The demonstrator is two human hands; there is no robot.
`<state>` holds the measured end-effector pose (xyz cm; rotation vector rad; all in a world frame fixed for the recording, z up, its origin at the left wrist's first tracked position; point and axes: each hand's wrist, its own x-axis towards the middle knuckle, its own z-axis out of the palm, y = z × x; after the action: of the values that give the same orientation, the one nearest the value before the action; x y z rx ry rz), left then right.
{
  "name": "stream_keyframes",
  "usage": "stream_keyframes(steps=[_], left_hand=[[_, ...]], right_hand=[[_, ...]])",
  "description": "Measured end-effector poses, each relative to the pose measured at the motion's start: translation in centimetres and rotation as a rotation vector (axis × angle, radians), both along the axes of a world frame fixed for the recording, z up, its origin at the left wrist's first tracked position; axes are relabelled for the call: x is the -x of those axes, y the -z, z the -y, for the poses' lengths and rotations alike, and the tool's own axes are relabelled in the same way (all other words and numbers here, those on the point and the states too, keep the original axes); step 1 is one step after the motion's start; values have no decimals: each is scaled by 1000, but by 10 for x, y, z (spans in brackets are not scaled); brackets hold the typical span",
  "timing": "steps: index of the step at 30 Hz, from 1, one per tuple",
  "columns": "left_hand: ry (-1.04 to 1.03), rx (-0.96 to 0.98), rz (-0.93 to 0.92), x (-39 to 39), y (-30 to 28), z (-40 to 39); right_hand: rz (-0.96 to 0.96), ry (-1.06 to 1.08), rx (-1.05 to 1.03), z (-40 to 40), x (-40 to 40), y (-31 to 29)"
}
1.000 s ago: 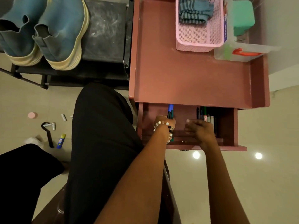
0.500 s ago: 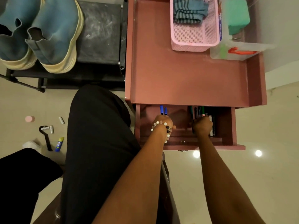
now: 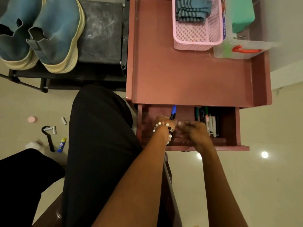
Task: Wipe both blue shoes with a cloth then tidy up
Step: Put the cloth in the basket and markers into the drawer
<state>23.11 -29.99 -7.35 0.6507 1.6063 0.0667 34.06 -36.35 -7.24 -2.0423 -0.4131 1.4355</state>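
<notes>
Two blue shoes (image 3: 54, 33) with cream soles stand side by side on a black rack (image 3: 101, 31) at the upper left. A striped blue cloth (image 3: 191, 9) lies folded in a pink basket (image 3: 198, 41) on the reddish-brown table (image 3: 188, 76). Inside the open drawer (image 3: 229, 126) under the table, my left hand (image 3: 165, 123) is shut on a few pens (image 3: 173, 112), one with a blue cap. Blurred by motion, my right hand (image 3: 195, 131) hovers just right of it, fingers loosely curled, and I see nothing in it. Several markers (image 3: 208, 122) lie in the drawer's right part.
A clear plastic box (image 3: 242, 49) with a red handle and a green block (image 3: 242, 15) sit at the table's back right. On the floor at the left lie a glue stick (image 3: 62, 144), small batteries (image 3: 64, 120), a black tool (image 3: 49, 140) and a pink cap (image 3: 32, 119). My black-clad legs (image 3: 98, 145) fill the lower left.
My right hand went to the markers on the drawer's right side, then came back towards the left hand. The left hand has stayed on the pens.
</notes>
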Motion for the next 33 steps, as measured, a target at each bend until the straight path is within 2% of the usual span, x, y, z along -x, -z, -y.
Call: stream_keyframes(steps=[2, 5, 9, 11, 13, 15, 20, 24, 26, 28, 30, 31, 33], left_hand=[[-22, 25, 43, 0, 1, 3], [-43, 52, 76, 0, 1, 5], [-74, 67, 138, -8, -6, 2], [-76, 71, 140, -9, -7, 1], [-43, 73, 106, -6, -7, 0], [50, 49, 48, -3, -5, -3], [85, 3, -25, 6, 0, -6], [32, -51, -18, 7, 3, -2], [25, -71, -34, 8, 5, -2], [39, -78, -69, 8, 7, -4], [28, -70, -76, 6, 9, -4], [25, -56, -64, 4, 8, -3], [20, -33, 11, -1, 9, -2]], right_hand=[[-120, 3, -33, 7, 12, -15], [-188, 41, -28, 8, 6, -22], [-150, 63, 82, -8, -13, -9], [7, 110, 167, -18, -24, 15], [355, -50, 293, -24, -36, 42], [590, -187, 365, -24, -41, 59], [780, -330, 368, -22, -40, 73], [810, -249, 359, -21, -37, 66], [717, -176, 240, -19, -30, 50], [367, -79, 55, -12, -15, 20], [2, -96, -47, -3, 3, -11], [-55, -162, -62, 1, 9, -20], [24, -219, -39, 6, 12, -20]])
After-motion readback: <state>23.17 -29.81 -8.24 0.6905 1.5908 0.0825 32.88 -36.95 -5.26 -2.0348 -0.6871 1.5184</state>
